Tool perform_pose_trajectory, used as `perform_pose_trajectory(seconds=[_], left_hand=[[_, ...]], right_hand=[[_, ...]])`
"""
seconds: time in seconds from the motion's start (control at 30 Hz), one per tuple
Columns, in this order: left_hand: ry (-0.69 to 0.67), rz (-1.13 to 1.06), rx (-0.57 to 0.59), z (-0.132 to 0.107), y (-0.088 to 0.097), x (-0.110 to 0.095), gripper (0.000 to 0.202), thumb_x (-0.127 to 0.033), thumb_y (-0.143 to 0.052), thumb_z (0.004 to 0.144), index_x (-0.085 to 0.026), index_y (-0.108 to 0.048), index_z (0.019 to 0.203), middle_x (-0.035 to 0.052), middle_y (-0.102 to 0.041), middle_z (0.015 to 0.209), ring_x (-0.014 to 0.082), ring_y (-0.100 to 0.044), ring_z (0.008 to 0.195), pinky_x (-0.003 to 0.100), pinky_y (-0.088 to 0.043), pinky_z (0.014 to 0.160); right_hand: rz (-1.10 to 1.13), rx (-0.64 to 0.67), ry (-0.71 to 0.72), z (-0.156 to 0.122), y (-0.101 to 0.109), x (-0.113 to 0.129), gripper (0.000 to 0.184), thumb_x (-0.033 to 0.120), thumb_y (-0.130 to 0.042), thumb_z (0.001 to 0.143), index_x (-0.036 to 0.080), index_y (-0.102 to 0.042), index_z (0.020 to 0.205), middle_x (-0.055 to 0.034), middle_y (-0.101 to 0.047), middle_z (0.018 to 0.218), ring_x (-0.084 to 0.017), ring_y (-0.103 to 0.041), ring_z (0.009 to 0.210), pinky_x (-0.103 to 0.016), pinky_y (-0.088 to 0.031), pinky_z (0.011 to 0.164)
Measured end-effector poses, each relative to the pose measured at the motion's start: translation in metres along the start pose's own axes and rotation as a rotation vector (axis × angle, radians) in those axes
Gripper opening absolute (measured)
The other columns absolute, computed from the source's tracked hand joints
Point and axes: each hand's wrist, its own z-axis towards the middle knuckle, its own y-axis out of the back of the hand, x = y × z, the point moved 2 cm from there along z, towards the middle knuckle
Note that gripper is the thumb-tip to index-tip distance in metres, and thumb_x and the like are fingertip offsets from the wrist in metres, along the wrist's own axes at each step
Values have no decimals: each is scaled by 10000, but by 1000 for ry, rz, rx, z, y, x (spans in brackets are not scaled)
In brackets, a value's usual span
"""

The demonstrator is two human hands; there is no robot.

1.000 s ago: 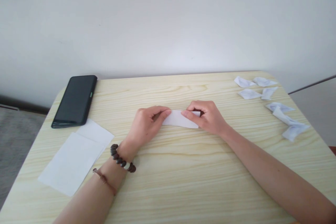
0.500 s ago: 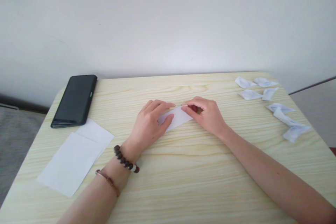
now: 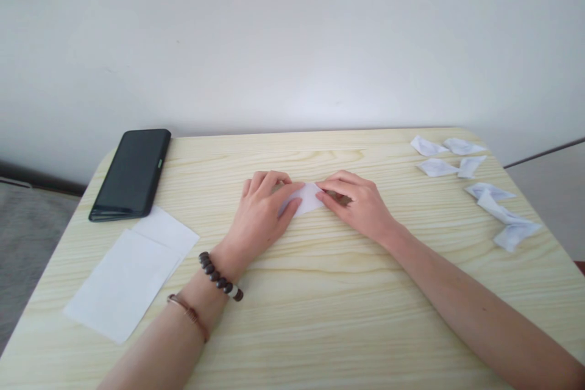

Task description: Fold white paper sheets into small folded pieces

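Note:
A small folded piece of white paper [image 3: 307, 198] lies on the light wooden table [image 3: 320, 304], mid-table. My left hand [image 3: 262, 213] rests on its left part, thumb and fingers pressing it down. My right hand [image 3: 354, 201] pinches the paper's right end with its fingertips. Most of the paper is hidden under the two hands. My left wrist carries a dark bead bracelet [image 3: 221, 277] and a thin brown cord.
A black phone [image 3: 131, 173] lies at the back left. Flat white paper sheets [image 3: 130, 274] sit in front of it. Several folded white paper shapes [image 3: 475, 186] are scattered along the right edge. A pale wall stands behind the table.
The paper strip went from lying flat and long between my hands to a shorter, folded shape. Both hands drew closer together over it.

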Motion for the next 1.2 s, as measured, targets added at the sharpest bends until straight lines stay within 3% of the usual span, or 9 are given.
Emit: perform_pose_trajectory(seconds=[0.1,0.23,0.43,0.63,0.77,0.93,1.2], left_hand=[[7,-78,15,1,2,-1,283,-308,-513,921,-206,-631,1157,90,-628,1119,251,-507,1065,413,-391,896],[42,-224,3,3,4,-1,175,-283,-511,924,-203,-654,984,38,-695,953,203,-568,953,355,-401,859],[-83,-293,55,3,3,-8,176,-228,-473,937,-172,-639,941,36,-677,835,177,-572,837,317,-420,786],[-112,-276,75,3,4,-10,176,-226,-452,939,-173,-620,954,41,-660,841,182,-558,827,330,-416,776],[-138,-245,136,2,3,-12,176,-220,-448,934,-168,-614,908,39,-658,832,176,-553,804,333,-393,764],[-180,-214,201,3,4,-15,188,-201,-434,920,-162,-581,809,26,-620,759,167,-525,765,329,-366,748],[-188,-266,178,4,9,-9,252,-154,-399,896,-177,-428,646,-6,-471,622,136,-416,637,298,-336,661]], right_hand=[[59,26,5,0,0,2,149,208,-549,903,197,-680,973,-50,-672,859,-138,-609,719,-273,-506,657],[98,60,64,-1,1,7,126,176,-527,904,196,-649,927,-35,-669,838,-118,-589,683,-248,-489,646],[6,78,136,-3,-2,10,97,234,-551,907,178,-614,858,-26,-664,770,-134,-591,703,-265,-463,694],[75,6,99,-5,0,9,96,214,-554,901,171,-614,841,0,-641,710,-89,-543,595,-211,-419,593],[40,89,131,-4,0,12,154,214,-557,863,175,-573,714,16,-563,597,-107,-497,566,-246,-396,606],[1,131,196,-2,0,14,195,193,-495,875,185,-538,685,26,-510,583,-108,-458,570,-254,-364,611],[198,4,-93,-1,9,2,188,219,-501,892,174,-552,717,28,-526,624,-79,-443,535,-213,-329,509]])
